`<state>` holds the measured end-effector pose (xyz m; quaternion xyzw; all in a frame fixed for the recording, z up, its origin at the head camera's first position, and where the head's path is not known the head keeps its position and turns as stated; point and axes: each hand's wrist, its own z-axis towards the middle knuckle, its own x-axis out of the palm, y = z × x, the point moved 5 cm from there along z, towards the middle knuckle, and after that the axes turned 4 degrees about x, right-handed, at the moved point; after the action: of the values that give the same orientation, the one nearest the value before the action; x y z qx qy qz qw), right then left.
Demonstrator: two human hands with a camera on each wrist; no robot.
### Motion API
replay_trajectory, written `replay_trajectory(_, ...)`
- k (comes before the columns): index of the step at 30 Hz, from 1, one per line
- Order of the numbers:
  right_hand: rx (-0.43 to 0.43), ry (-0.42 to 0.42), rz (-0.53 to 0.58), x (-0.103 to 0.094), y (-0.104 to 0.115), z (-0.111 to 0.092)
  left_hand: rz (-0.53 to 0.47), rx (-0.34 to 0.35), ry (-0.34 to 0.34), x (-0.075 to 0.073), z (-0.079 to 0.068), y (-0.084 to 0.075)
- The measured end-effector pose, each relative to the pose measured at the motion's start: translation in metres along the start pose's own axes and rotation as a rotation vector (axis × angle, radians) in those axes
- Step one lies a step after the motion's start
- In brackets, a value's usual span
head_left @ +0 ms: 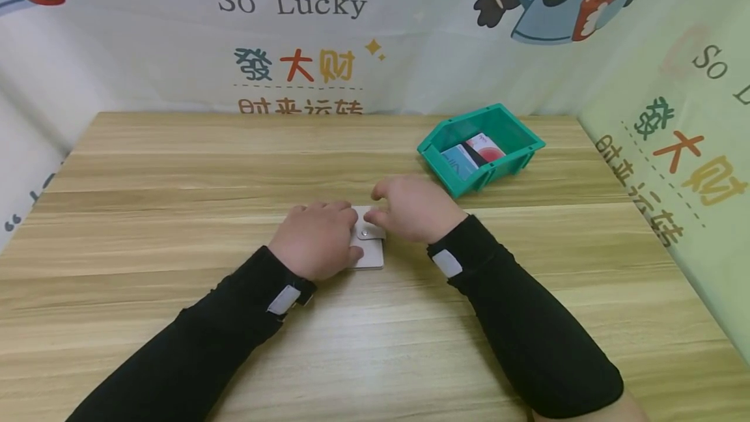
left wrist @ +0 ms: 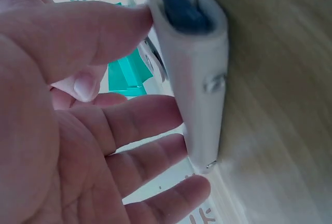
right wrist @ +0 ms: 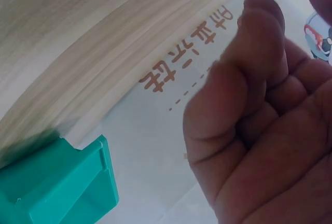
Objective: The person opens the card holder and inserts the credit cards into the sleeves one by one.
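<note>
A small white wallet with a snap strap lies flat on the wooden table, its left part hidden under my left hand. In the left wrist view, the thumb and the rather straight fingers of the left hand touch the upper face of the wallet, and dark blue shows inside its end. My right hand hovers at the strap, thumb and index finger apart. Bent fingers of the right hand hold nothing visible in the right wrist view. Whether the thumb touches the strap is hard to tell.
Behind my right hand, a green plastic bin holds a few cards or small packets. A printed white cloth hangs along the back and sides of the wooden table.
</note>
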<state>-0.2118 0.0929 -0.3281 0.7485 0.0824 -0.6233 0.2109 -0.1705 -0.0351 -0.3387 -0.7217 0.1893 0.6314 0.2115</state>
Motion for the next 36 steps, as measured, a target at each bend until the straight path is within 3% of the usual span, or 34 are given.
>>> replay_trajectory(9, -0.064, 0.079, -0.004, 0.007, 0.008, -0.002, -0.034, -0.005, -0.022, 0.002, 0.0, 0.0)
replay_trajectory(16, -0.088, 0.111, -0.005, 0.014, 0.015, -0.003, -0.057, 0.016, -0.079, 0.001, -0.002, -0.002)
replay_trajectory(36, -0.147, 0.085, -0.012, 0.023, 0.023, -0.003, -0.042, 0.018, -0.07, 0.003, 0.0, -0.001)
